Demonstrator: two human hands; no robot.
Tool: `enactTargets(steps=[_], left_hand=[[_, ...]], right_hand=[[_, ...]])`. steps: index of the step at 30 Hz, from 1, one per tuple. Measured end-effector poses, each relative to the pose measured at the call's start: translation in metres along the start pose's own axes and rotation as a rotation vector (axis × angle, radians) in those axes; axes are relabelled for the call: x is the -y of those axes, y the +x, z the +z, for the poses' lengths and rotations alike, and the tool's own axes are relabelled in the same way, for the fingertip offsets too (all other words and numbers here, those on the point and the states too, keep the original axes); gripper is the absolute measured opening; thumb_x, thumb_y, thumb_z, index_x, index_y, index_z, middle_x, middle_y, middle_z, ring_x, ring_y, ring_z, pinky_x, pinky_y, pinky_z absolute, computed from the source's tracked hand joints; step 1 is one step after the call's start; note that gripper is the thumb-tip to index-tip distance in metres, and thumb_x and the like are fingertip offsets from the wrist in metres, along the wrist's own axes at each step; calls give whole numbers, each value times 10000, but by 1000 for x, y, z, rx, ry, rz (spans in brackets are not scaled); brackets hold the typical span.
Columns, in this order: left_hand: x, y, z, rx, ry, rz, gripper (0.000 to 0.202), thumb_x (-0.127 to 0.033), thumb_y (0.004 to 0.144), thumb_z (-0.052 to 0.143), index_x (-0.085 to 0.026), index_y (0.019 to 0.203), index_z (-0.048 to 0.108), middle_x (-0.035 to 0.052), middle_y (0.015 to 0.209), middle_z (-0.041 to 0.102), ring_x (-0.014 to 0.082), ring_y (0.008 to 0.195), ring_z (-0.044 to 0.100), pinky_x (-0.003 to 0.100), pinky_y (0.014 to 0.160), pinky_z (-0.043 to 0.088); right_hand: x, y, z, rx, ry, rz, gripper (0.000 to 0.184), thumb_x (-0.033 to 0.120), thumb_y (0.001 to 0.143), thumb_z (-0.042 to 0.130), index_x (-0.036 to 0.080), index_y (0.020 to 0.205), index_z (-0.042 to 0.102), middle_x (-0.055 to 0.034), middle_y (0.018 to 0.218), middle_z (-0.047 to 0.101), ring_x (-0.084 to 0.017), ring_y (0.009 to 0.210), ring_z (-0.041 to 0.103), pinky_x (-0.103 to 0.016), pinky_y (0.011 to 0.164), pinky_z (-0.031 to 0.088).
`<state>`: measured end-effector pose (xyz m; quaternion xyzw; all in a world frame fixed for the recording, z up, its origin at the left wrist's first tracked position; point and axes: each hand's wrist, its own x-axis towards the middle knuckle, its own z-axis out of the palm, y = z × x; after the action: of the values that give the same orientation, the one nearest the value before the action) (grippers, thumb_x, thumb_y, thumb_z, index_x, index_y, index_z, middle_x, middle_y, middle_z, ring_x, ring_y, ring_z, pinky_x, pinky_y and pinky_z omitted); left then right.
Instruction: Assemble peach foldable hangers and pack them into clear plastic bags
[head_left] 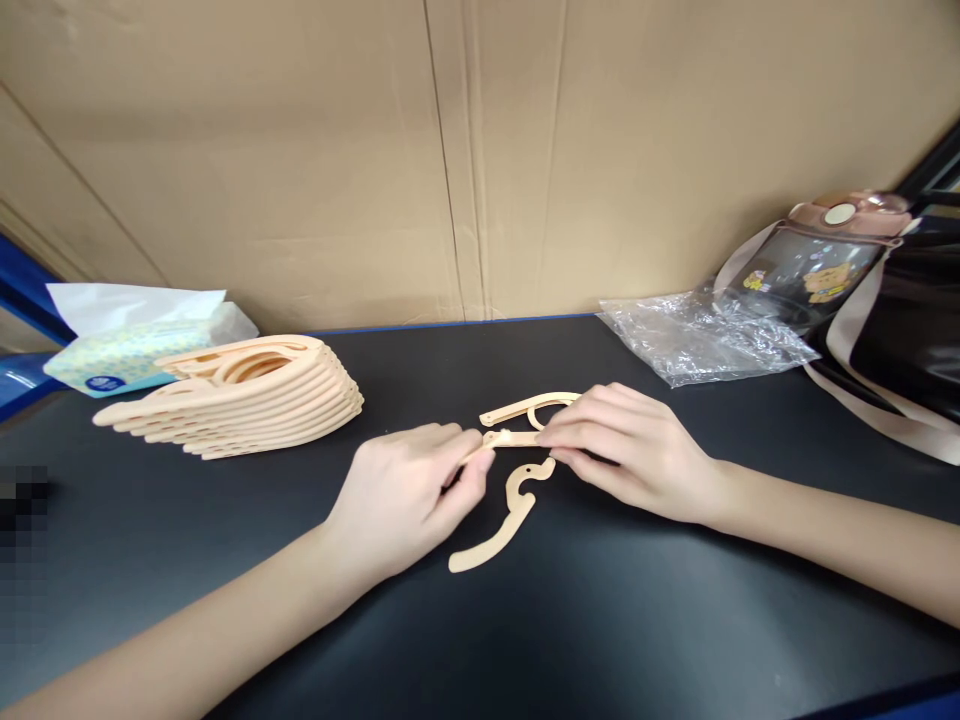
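Observation:
My left hand [416,490] is closed, thumb and fingers pinching a small beige plastic piece [504,438] against the end of a hanger arm. The rest of that piece is hidden by my fingers. From the other side my right hand [630,450] grips the beige folding hanger [525,400], its fingers covering the right end. Two slim arms and part of a curved hook show between the hands. Just below, a loose curved hanger part [491,540] with a hook-shaped notch and a small hole lies on the black table, its upper tip near my right fingertips.
A stack of folded beige hangers [277,400] lies at the left, in front of a tissue pack [142,345]. Crumpled clear plastic [697,335] is at the back right, beside a strapped drinking bottle [814,260] and a black bag [919,340]. Cardboard [337,150] stands behind the table.

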<state>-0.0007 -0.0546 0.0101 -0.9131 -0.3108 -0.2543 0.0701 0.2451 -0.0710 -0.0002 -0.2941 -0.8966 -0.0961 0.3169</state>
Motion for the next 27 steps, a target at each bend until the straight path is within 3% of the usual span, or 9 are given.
enactTargets(steps=[3,9,17,23,27], left_hand=[[4,1,1,29,5,-157,385,-267,963,346,-186,596,429,-49,499,438,93,429,431,229,455,248],[6,1,2,85,24,-228,425,-344,1006,270,-194,652,450,-40,533,468,113,461,465,233,466,263],[8,2,4,191,3,-246,318,-293,995,239,-212,730,395,1,671,490,190,707,504,276,574,359],[10,0,9,303,-104,-216,249,-293,983,237,-219,790,375,-25,680,457,154,567,457,272,529,327],[10,-1,10,286,-93,-198,238,-291,967,245,-226,750,319,-39,633,423,145,508,410,263,497,279]], right_hand=[[-4,-1,4,80,43,136,142,215,946,537,197,1024,654,-62,1013,683,-174,875,604,-334,771,477],[-5,0,7,246,73,230,186,242,961,516,235,1088,651,-60,1120,623,-192,1020,589,-371,890,459],[-4,2,7,225,104,218,180,207,986,438,182,940,610,-64,1039,620,-180,1024,595,-317,871,503],[-3,1,6,205,107,237,163,216,986,437,190,949,594,-61,1050,610,-176,999,609,-305,858,514],[-2,2,7,182,97,233,156,229,986,448,188,966,597,-63,1051,615,-177,1002,606,-303,843,495]])
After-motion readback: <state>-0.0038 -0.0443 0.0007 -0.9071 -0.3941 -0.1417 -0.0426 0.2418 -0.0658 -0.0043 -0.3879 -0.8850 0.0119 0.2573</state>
